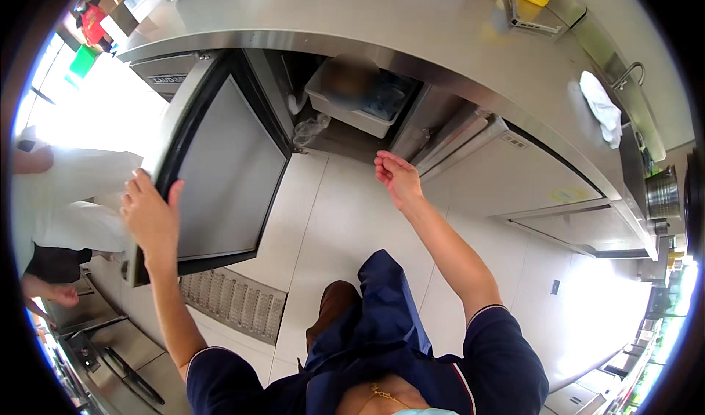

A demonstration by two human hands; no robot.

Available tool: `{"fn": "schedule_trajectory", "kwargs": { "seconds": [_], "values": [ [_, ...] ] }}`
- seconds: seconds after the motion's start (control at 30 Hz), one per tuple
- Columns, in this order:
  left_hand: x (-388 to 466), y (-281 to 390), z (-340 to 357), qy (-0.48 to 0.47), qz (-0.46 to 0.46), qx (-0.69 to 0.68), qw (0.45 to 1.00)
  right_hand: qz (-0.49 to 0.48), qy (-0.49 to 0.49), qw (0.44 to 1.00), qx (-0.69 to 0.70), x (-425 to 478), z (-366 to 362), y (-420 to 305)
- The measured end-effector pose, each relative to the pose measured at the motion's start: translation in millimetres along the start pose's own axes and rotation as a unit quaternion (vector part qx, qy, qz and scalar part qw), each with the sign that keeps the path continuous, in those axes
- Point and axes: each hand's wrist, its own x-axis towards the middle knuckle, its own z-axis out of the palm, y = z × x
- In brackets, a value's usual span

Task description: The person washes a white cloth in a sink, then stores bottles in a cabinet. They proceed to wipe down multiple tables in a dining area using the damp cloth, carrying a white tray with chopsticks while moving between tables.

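Note:
My left hand (150,211) grips the outer edge of the open undercounter refrigerator door (226,167), its thumb on the inner side and its fingers over the edge. My right hand (397,179) hovers before the open compartment, fingers loosely curled together, with nothing visible in them. Inside the compartment sits a white plastic bin (352,119). Bluish clear plastic (390,98) shows at the bin's right side, and a blurred brownish patch hides the rest of its contents. A crumpled clear plastic bag (311,130) lies at the compartment's front left.
Above the compartment runs a stainless steel counter (330,7), with a white cloth (600,107) near a faucet (630,74). A closed refrigerator door (529,162) is at right. Behind the open door stands another person (77,195). A metal drain grate (237,302) lies in the tiled floor.

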Motion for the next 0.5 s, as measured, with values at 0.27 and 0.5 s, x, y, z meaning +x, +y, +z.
{"fn": "schedule_trajectory", "kwargs": {
  "seconds": [0.27,0.5],
  "values": [
    [-33,31,-61,-0.158,0.072,-0.217,0.961,0.045,0.073,0.994,0.060,-98,9,-32],
    [-65,116,-98,-0.152,-0.045,-0.530,0.833,0.065,0.173,0.979,0.092,-201,-22,-65]
  ]
}}
